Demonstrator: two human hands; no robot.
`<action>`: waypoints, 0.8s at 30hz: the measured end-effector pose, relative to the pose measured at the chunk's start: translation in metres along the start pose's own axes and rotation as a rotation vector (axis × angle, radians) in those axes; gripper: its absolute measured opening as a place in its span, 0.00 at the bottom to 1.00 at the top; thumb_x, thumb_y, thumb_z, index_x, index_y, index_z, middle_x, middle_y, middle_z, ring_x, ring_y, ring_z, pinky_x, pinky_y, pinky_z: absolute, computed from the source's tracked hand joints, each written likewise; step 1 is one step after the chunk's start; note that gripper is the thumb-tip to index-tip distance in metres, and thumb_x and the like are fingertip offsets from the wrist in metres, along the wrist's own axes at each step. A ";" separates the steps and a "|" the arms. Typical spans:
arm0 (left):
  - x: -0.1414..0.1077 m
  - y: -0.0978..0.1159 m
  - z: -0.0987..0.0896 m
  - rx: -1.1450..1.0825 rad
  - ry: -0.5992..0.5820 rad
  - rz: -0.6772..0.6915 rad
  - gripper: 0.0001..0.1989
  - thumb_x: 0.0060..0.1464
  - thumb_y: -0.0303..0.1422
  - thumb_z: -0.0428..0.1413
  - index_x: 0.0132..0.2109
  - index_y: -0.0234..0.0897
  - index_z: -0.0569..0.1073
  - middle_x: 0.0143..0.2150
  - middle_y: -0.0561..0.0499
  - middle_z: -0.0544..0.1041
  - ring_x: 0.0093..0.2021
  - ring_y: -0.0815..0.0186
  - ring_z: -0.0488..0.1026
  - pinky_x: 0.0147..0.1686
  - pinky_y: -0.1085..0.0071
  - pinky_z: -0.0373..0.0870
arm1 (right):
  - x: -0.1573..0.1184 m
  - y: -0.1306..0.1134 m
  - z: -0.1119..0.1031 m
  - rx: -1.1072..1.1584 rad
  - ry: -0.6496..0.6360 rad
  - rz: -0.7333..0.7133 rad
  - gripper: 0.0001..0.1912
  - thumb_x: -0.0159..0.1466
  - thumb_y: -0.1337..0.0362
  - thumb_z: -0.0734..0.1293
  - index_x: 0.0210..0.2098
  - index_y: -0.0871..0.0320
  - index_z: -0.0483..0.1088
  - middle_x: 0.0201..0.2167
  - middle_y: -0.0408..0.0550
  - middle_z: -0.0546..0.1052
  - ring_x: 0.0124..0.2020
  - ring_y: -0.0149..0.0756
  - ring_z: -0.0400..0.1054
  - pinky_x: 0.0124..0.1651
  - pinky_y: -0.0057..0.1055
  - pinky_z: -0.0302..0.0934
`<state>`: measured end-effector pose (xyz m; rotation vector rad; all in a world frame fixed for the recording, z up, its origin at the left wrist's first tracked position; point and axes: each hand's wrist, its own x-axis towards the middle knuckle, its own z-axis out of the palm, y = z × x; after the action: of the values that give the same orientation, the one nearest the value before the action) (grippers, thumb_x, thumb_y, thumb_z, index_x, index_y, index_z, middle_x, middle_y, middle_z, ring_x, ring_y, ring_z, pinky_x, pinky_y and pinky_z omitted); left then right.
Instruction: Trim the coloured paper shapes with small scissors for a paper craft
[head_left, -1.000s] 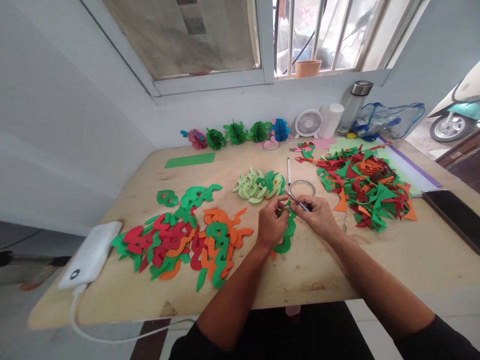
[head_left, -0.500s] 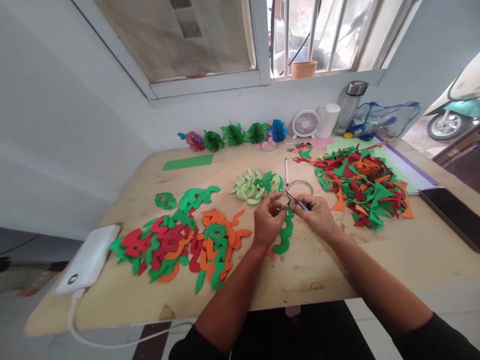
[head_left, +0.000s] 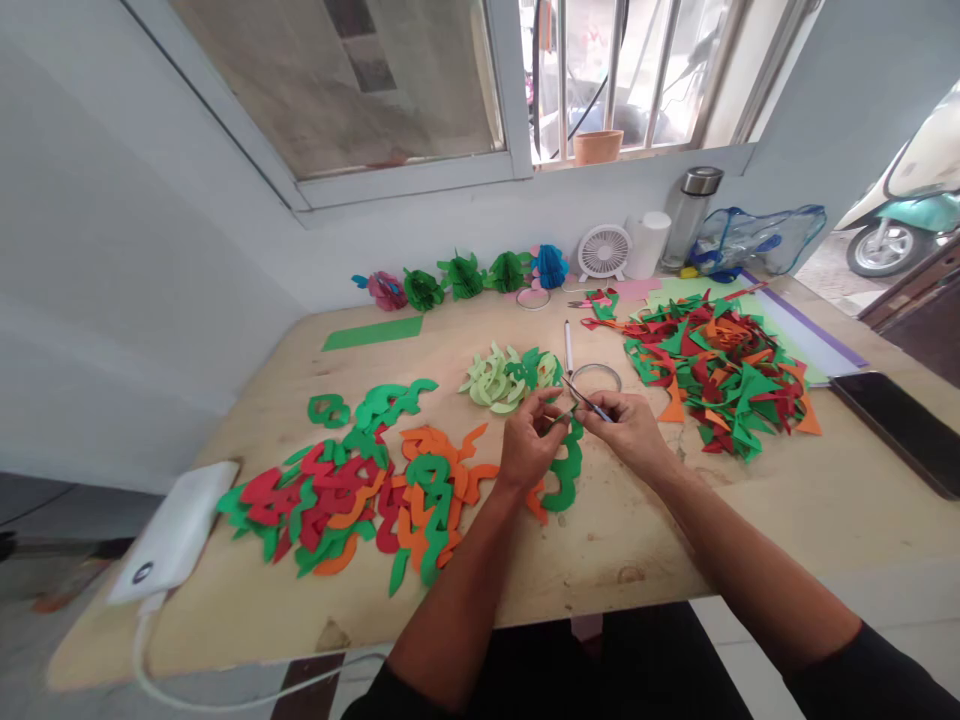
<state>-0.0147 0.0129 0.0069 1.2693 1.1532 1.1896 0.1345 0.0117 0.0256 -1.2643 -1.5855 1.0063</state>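
My left hand (head_left: pixel 531 440) pinches a small green paper piece at the middle of the table. Close beside it, my right hand (head_left: pixel 624 428) grips a thin pointed metal tool (head_left: pixel 587 398), probably tweezers or small scissors, its tip toward the left fingers. A wavy green paper strip (head_left: pixel 564 470) lies below the hands, with a bit of orange paper (head_left: pixel 536 502) by my left wrist. Pale green curved pieces (head_left: pixel 495 378) sit behind my left hand. A white pen (head_left: pixel 568 346) and a metal ring (head_left: pixel 596 378) are just beyond the fingers.
Red and green cut shapes (head_left: pixel 341 485) and orange ones (head_left: pixel 450 470) cover the left side. Mixed paper scraps (head_left: pixel 727 370) and a phone (head_left: pixel 896 425) are right. Along the wall stand paper figures (head_left: pixel 461 275), a fan (head_left: pixel 604 252) and a bottle (head_left: pixel 688 218). A power bank (head_left: pixel 174 535) sits front left.
The camera view has shifted slightly. Both hands stay close together with the same holds, and more of the orange piece by my left wrist shows.
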 end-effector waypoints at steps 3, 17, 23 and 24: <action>0.001 0.001 -0.002 -0.015 -0.025 -0.027 0.20 0.41 0.31 0.58 0.45 0.35 0.73 0.28 0.53 0.74 0.22 0.74 0.67 0.21 0.79 0.63 | 0.000 -0.001 0.000 0.004 0.006 0.014 0.13 0.55 0.56 0.64 0.22 0.60 0.68 0.17 0.40 0.60 0.21 0.27 0.50 0.23 0.26 0.45; 0.002 0.002 0.004 -0.197 -0.034 -0.119 0.16 0.41 0.35 0.61 0.40 0.35 0.75 0.29 0.51 0.75 0.25 0.72 0.69 0.21 0.79 0.65 | 0.001 0.000 0.002 0.113 0.021 0.068 0.16 0.54 0.53 0.66 0.22 0.60 0.68 0.19 0.41 0.61 0.23 0.28 0.53 0.24 0.26 0.46; 0.003 0.000 0.001 -0.211 -0.015 -0.101 0.18 0.39 0.34 0.63 0.40 0.35 0.75 0.31 0.51 0.77 0.27 0.71 0.71 0.23 0.78 0.66 | 0.001 0.001 0.002 0.156 0.018 0.086 0.17 0.53 0.51 0.67 0.22 0.60 0.69 0.18 0.40 0.61 0.23 0.28 0.53 0.24 0.26 0.45; 0.003 0.000 0.001 -0.226 -0.022 -0.106 0.18 0.38 0.34 0.64 0.40 0.36 0.75 0.31 0.51 0.77 0.27 0.70 0.72 0.23 0.78 0.66 | 0.001 0.001 0.002 0.167 0.017 0.092 0.17 0.52 0.51 0.67 0.22 0.60 0.69 0.18 0.40 0.61 0.22 0.28 0.52 0.24 0.26 0.45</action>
<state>-0.0136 0.0161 0.0068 1.0352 1.0256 1.1875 0.1330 0.0127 0.0239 -1.2360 -1.4103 1.1573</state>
